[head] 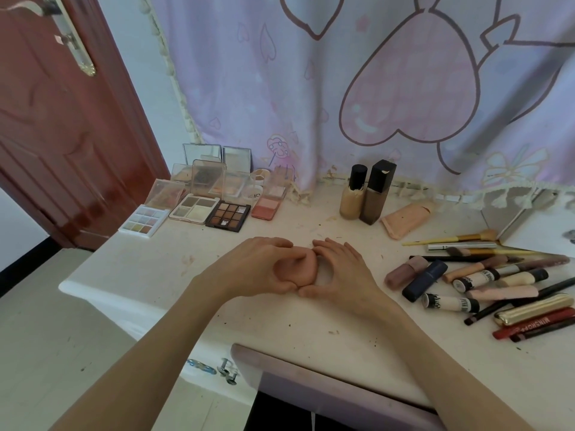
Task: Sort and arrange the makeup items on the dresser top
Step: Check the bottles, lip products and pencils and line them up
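At the middle of the white dresser top [149, 275] my left hand [258, 269] and my right hand [339, 272] meet, thumbs and forefingers touching. Both curl round a small rounded peach sponge [306, 269], mostly hidden by the fingers. Several open eyeshadow palettes stand at the back left: a white one [143, 220], a beige one [194, 208], a dark one [228, 214] and a pink blush [266, 206]. Two foundation bottles [365, 194] stand upright at the back. A heap of lipsticks, tubes and brushes [473, 281] lies to the right.
A peach pouch [404, 219] lies right of the bottles. A lilac curtain [311, 88] hangs over the back edge. A red-brown door [62, 135] stands at the left. A lavender stool edge [311, 381] sits below the dresser's front edge.
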A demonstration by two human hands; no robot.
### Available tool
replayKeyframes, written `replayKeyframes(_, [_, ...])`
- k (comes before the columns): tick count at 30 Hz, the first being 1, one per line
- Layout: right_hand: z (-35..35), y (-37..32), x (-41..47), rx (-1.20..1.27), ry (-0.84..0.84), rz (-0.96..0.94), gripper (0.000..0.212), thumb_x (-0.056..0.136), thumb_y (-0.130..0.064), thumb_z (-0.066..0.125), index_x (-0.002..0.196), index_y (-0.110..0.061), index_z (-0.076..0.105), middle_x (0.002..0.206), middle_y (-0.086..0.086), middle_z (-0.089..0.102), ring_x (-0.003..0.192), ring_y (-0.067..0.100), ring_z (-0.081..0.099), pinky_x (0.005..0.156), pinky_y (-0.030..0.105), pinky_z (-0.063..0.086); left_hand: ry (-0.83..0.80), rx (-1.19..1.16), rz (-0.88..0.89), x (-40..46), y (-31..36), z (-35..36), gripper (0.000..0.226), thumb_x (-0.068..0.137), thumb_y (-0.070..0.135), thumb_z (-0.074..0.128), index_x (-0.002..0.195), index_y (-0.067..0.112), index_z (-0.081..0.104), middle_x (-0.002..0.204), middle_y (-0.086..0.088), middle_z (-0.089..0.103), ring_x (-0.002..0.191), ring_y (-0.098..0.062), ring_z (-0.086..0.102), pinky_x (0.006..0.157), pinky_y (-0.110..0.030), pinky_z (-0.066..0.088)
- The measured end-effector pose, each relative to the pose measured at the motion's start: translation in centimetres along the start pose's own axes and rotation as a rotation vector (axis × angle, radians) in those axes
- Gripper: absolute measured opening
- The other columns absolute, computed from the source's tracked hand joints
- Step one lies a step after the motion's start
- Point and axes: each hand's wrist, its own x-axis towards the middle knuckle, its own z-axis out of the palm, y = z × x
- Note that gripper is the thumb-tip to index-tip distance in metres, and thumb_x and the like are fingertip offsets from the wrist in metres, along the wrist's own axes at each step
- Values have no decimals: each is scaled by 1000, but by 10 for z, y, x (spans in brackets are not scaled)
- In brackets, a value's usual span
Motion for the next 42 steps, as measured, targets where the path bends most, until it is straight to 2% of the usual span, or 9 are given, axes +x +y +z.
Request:
replayKeyframes(9, [2,-3,-1,-1,38,-4,109,41,-83,36,134,-27,39,149,-12,30,140,5,18,116,29,4,-3,-36,-11,-1,-3,0,58,79,38,65,133,39,44,137,7,48,122,-16,46,99,-28,37])
replayKeyframes(12, [2,-4,-1,26,39,4,105,43,-81,43,133,-26,40,148,-12,31,140,5,19,116,28,4,-23,-69,-35,-2,-6,5,59,81,38,63,135,42,40,145,8,38,130,-14,39,105,-28,32])
replayKeyframes(16, [2,-2,-2,68,43,9,90,57,-69,64,132,-25,42,148,-10,32,139,5,19,116,27,3,-32,-332,-96,-4,-11,13,56,84,25,66,134,36,43,152,11,24,136,-10,29,108,-24,26])
replayKeyframes(19, [1,-3,-3,72,65,4,76,69,-53,73,132,-22,43,145,-8,37,137,6,25,115,27,4,-11,-383,-116,-4,-12,15,53,85,19,65,132,33,46,146,5,27,132,-13,28,106,-22,23])
replayKeyframes(22, [1,-5,-7,248,151,41,72,69,-44,77,129,-20,45,133,-7,48,124,7,40,114,34,20,39,-472,-133,-4,-9,18,48,87,20,61,125,45,45,132,4,32,122,-15,32,104,-26,29])
replayKeyframes(25, [1,-7,-10,436,220,35,69,69,-39,79,127,-21,46,125,-10,53,116,6,48,102,32,38,188,-627,-170,-1,0,24,39,88,30,59,123,41,48,128,3,41,116,-14,45,93,-21,41])
replayKeyframes(29, [1,-10,-13,513,215,4,65,71,-33,79,125,-26,42,122,-15,53,112,0,50,95,13,38,355,-672,-306,7,13,28,41,81,39,64,119,29,52,117,3,55,98,-10,56,75,-14,44])
replayKeyframes(37, [1,-10,-14,592,219,2,70,67,-24,83,119,-36,37,113,-29,48,110,-2,52,90,9,42,342,-703,-341,11,20,22,53,75,39,71,123,28,50,117,5,59,96,-9,58,72,-10,44])
replayKeyframes(42, [0,-10,-13,657,236,26,77,65,-19,85,123,-33,36,120,-18,49,108,0,52,85,6,44,313,-736,-367,16,28,20,57,75,41,70,126,29,47,116,6,59,97,-9,58,65,-9,44])
